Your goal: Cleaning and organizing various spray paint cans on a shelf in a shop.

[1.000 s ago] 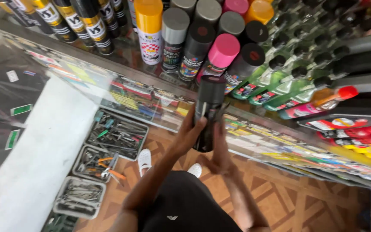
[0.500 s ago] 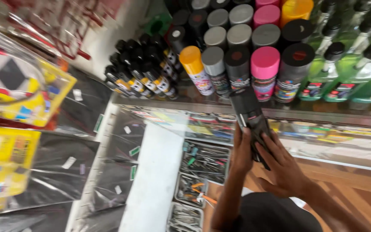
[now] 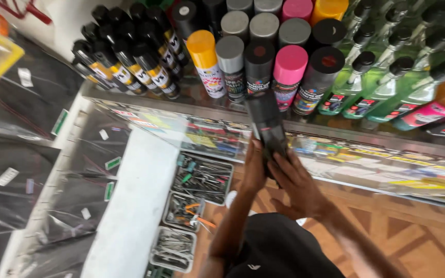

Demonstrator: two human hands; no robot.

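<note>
I grip a black spray can point(image 3: 266, 126) with both hands at the centre of the frame, tilted slightly, its top toward the shelf point(image 3: 336, 135). My left hand point(image 3: 254, 170) wraps its lower left side; my right hand point(image 3: 298, 183) closes on its lower right. Just above it stand rows of capped spray cans point(image 3: 263, 56), with green spray bottles point(image 3: 382, 85) at upper right. Trays of small tools point(image 3: 202, 177) sit below, left of my arms.
</note>
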